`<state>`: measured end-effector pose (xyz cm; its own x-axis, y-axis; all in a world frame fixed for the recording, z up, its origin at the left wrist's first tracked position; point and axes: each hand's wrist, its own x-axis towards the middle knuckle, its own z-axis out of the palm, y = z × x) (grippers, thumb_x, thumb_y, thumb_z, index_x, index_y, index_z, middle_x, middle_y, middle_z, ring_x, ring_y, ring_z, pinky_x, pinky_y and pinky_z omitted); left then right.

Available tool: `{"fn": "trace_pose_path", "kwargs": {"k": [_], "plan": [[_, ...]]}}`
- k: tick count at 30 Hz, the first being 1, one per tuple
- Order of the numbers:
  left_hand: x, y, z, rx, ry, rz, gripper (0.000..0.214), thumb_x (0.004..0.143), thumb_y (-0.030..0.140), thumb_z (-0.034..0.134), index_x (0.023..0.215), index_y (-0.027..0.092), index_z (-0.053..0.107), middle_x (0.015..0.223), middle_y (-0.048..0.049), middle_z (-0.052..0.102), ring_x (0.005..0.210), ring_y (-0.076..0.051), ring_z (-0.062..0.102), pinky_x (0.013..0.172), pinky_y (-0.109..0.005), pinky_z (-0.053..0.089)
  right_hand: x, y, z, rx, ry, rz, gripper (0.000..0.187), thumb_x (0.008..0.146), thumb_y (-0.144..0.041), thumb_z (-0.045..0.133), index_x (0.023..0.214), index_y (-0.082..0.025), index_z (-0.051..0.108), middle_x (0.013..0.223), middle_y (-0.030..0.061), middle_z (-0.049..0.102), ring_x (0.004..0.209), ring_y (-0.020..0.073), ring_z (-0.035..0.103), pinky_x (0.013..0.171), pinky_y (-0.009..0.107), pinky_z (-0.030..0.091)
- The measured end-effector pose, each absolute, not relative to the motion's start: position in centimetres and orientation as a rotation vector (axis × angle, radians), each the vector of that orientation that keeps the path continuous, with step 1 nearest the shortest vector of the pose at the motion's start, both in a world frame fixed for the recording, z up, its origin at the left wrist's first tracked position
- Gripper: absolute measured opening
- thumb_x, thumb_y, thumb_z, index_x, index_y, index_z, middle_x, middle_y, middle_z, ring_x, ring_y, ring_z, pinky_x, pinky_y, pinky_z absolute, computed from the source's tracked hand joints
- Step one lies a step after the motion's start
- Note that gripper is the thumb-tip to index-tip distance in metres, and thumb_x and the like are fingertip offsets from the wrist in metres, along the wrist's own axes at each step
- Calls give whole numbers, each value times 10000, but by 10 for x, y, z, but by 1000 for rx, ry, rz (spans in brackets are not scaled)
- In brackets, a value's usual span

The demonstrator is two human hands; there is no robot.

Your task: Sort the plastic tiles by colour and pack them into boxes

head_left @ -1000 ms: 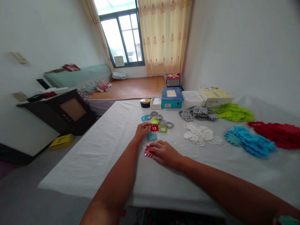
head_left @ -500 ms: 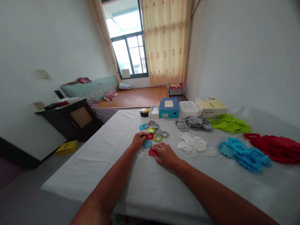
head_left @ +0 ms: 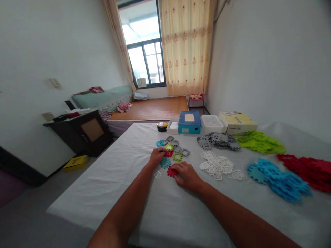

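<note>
My left hand (head_left: 157, 155) rests with curled fingers on the edge of a red interlocking plastic tile (head_left: 169, 154) with openings in it. Fingers and thumb of my right hand (head_left: 188, 175) close on a second red toothed tile (head_left: 171, 172), nearer to me and flat on the cloth. Between them lies a teal toothed tile (head_left: 166, 163). Green frame tiles (head_left: 177, 157), grey tiles (head_left: 185, 152) and a blue frame tile (head_left: 160, 143) sit around and beyond the left hand. A small white window-like piece (head_left: 157, 174) lies just left of the nearer red tile.
Piles of white pieces (head_left: 218, 166), grey tiles (head_left: 218, 141), green tiles (head_left: 261, 142), blue tiles (head_left: 280, 181) and red tiles (head_left: 307, 171) spread over the right side. Behind stand a blue box (head_left: 189, 122), a white tub (head_left: 212, 123), a yellow box (head_left: 238, 122) and a black round tin (head_left: 162, 127).
The whole view has shifted slightly, so everything sits a little lower and further right. Both hands stay at the same red tiles, with no clear movement of the pieces.
</note>
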<state>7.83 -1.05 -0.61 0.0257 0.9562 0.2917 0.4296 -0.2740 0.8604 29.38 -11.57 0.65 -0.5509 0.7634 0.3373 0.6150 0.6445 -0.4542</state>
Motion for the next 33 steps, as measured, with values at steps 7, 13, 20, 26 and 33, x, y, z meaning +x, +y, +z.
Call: {"fn": "trace_pose_path", "kwargs": {"k": [7, 13, 20, 26, 33], "plan": [[75, -14, -9, 1737, 1380, 1271, 229, 687, 150, 532, 781, 168, 740, 812, -33, 746, 805, -179, 678, 801, -297, 519, 292, -114, 4, -1044, -2279, 451, 412, 737, -167, 594, 1138, -254, 641, 1220, 45, 640, 1098, 221, 541, 928, 362, 419], [78, -10, -10, 1745, 1361, 1281, 247, 686, 98, 527, 757, 187, 746, 803, -30, 746, 807, -181, 679, 787, -299, 531, 292, -114, 2, -1027, -2247, 463, 393, 753, -157, 588, 1132, -250, 635, 1210, 73, 641, 1105, 239, 561, 925, 406, 450], [82, -9, -12, 1739, 1374, 1303, 258, 715, 86, 513, 760, 194, 743, 821, -34, 741, 823, -178, 672, 818, -309, 521, 294, -110, 1, -1000, -2262, 444, 433, 768, -148, 581, 1189, -244, 606, 1210, 83, 635, 1111, 237, 554, 960, 415, 443], [81, -11, -10, 1770, 1326, 1267, 223, 757, 127, 523, 781, 182, 738, 860, -43, 737, 859, -175, 665, 840, -309, 508, 291, -108, 1, -1058, -2257, 379, 485, 746, -130, 570, 1221, -227, 590, 1233, 86, 619, 1131, 241, 525, 961, 421, 429], [80, -7, -10, 1679, 1343, 1293, 211, 756, 159, 530, 810, 171, 734, 861, -43, 742, 848, -181, 668, 816, -310, 516, 292, -109, 3, -1095, -2237, 302, 428, 782, -139, 559, 1202, -214, 593, 1237, 96, 613, 1128, 242, 514, 962, 428, 422]]}}
